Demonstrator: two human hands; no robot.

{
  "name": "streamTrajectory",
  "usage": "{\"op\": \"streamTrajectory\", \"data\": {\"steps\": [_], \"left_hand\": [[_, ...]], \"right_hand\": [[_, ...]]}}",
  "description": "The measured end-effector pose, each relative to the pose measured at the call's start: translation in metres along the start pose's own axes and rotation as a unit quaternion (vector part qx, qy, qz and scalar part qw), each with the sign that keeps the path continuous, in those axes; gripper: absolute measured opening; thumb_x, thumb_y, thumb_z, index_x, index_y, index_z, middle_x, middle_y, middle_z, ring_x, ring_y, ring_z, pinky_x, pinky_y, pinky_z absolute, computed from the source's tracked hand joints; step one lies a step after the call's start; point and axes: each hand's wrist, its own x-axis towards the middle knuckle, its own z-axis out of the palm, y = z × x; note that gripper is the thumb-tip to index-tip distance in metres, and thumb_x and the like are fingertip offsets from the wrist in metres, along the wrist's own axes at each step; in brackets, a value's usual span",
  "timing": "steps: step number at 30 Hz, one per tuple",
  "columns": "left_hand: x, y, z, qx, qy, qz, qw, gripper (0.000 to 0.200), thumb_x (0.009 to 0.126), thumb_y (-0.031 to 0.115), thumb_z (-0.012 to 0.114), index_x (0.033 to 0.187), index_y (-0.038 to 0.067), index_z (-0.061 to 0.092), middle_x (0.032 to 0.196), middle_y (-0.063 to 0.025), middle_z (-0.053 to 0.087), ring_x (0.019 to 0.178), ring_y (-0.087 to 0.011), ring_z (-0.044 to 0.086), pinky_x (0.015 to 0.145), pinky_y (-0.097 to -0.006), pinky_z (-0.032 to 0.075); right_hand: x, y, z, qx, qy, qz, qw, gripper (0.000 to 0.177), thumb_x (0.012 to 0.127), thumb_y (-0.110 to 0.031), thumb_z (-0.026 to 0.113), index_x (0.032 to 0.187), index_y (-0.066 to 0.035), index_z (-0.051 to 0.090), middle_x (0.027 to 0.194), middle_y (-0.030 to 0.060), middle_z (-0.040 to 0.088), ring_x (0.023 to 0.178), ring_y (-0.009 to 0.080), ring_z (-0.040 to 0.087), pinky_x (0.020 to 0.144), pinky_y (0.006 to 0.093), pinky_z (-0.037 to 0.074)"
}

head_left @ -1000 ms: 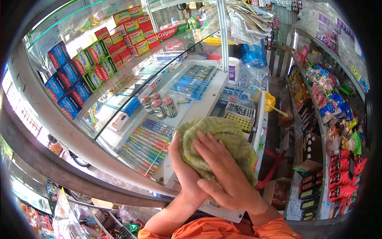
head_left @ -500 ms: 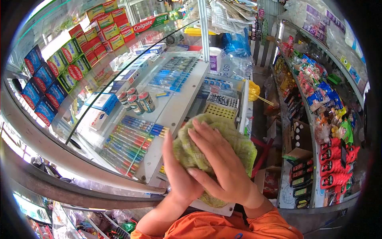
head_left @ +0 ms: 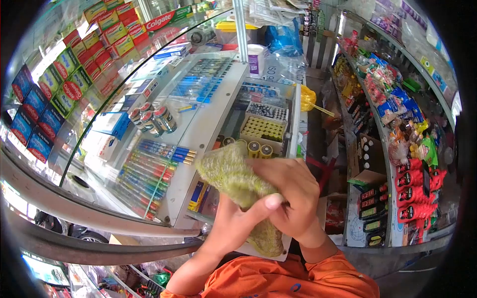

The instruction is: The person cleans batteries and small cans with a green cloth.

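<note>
A fuzzy yellow-green cloth is bunched between my two hands, in front of my orange top. My left hand grips it from below, its thumb stretched across towards the other hand. Curled over the cloth's right side is my right hand, with its fingertips partly hidden. One end of the cloth hangs down below the hands. Just beyond it, batteries stand in an open drawer: large ones in front and a box of smaller yellow-topped ones behind.
To the left is a glass display case with rows of pens, small jars and Colgate boxes. A metal rail curves along its near side. Shelves of packaged goods line the right, beside a narrow aisle. A yellow bag hangs by the drawer.
My hands have gone from lying flat against the spread cloth to gripping and folding it into a tighter bunch. The view has shifted slightly, and more of the drawer's batteries show.
</note>
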Motion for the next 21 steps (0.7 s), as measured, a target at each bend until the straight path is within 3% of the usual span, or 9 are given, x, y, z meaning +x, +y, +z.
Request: {"op": "streamTrajectory", "data": {"steps": [4,5,7,9,14,16,18,20,21], "left_hand": [[-0.009,-0.005,-0.007,-0.064,-0.014,-0.062,0.996,0.083,0.089,0.050,0.081,0.142,-0.005,0.047,0.131,-0.0145,0.059,0.119,-0.0239,0.061,0.099,-0.0401,0.051],[-0.008,-0.011,-0.013,0.028,-0.045,-0.018,0.998,0.091,0.085,0.056,0.082,0.142,-0.005,0.046,0.130,-0.0161,0.059,0.121,-0.0267,0.061,0.099,-0.0422,0.051],[-0.008,-0.022,-0.020,0.115,-0.073,0.025,0.990,0.110,0.073,0.064,0.088,0.145,-0.006,0.043,0.135,-0.0193,0.057,0.126,-0.0327,0.059,0.102,-0.0456,0.050],[-0.009,-0.027,-0.018,0.108,-0.066,0.046,0.991,0.112,0.071,0.063,0.089,0.146,-0.006,0.042,0.136,-0.0186,0.056,0.127,-0.0329,0.059,0.103,-0.0455,0.050],[-0.013,-0.003,-0.009,-0.042,-0.022,-0.009,0.999,0.108,0.074,0.051,0.093,0.150,-0.003,0.038,0.143,-0.0158,0.051,0.134,-0.0280,0.053,0.111,-0.0439,0.045],[-0.014,-0.005,-0.013,-0.025,-0.018,-0.012,0.999,0.107,0.075,0.047,0.094,0.151,-0.003,0.037,0.144,-0.0149,0.050,0.136,-0.0260,0.051,0.112,-0.0433,0.044],[-0.011,-0.008,-0.012,-0.034,-0.048,-0.004,0.998,0.114,0.075,0.042,0.095,0.155,-0.003,0.027,0.148,-0.0170,0.045,0.138,-0.0266,0.049,0.114,-0.0440,0.043],[-0.006,-0.001,-0.003,-0.023,-0.033,0.007,0.999,0.116,0.077,0.039,0.094,0.156,-0.003,0.021,0.149,-0.0187,0.042,0.140,-0.0276,0.046,0.115,-0.0442,0.041],[-0.004,0.003,0.000,-0.014,-0.019,0.016,1.000,0.117,0.078,0.037,0.093,0.156,-0.003,0.015,0.151,-0.0204,0.039,0.141,-0.0286,0.044,0.117,-0.0444,0.040]], "right_hand": [[0.013,-0.012,0.005,0.043,-0.086,0.015,0.995,0.037,0.086,-0.018,0.074,0.120,-0.003,0.074,0.142,0.0173,0.063,0.127,0.0368,0.061,0.105,0.0462,0.046],[0.014,-0.010,0.000,0.095,-0.119,0.055,0.987,0.038,0.092,-0.015,0.069,0.127,-0.003,0.071,0.150,0.0180,0.055,0.140,0.0365,0.050,0.115,0.0467,0.037],[0.013,0.002,0.005,0.143,-0.127,0.085,0.978,0.038,0.096,-0.015,0.064,0.131,-0.003,0.068,0.150,0.0181,0.055,0.142,0.0365,0.048,0.117,0.0465,0.034],[0.013,0.006,0.005,0.206,-0.142,0.145,0.957,0.040,0.105,-0.017,0.051,0.142,-0.004,0.060,0.151,0.0187,0.052,0.149,0.0353,0.039,0.121,0.0461,0.027],[0.012,0.000,0.004,0.166,-0.139,0.104,0.971,0.045,0.104,-0.019,0.050,0.146,-0.003,0.056,0.151,0.0203,0.052,0.144,0.0382,0.045,0.120,0.0468,0.029],[0.009,-0.001,0.005,0.208,-0.164,0.089,0.960,0.048,0.109,-0.030,0.047,0.153,-0.012,0.047,0.156,0.0206,0.043,0.142,0.0396,0.043,0.116,0.0485,0.029],[0.014,-0.002,0.004,0.189,-0.119,0.076,0.972,0.044,0.108,-0.025,0.049,0.149,-0.010,0.052,0.148,0.0199,0.053,0.135,0.0370,0.052,0.112,0.0486,0.032],[0.020,-0.003,-0.003,0.095,-0.116,0.182,0.972,0.039,0.104,-0.018,0.051,0.140,-0.005,0.060,0.136,0.0180,0.066,0.134,0.0342,0.057,0.119,0.0461,0.030],[0.021,-0.002,-0.003,0.044,-0.094,0.194,0.976,0.033,0.106,-0.017,0.050,0.133,-0.003,0.063,0.124,0.0155,0.072,0.123,0.0252,0.064,0.114,0.0418,0.037]]}}
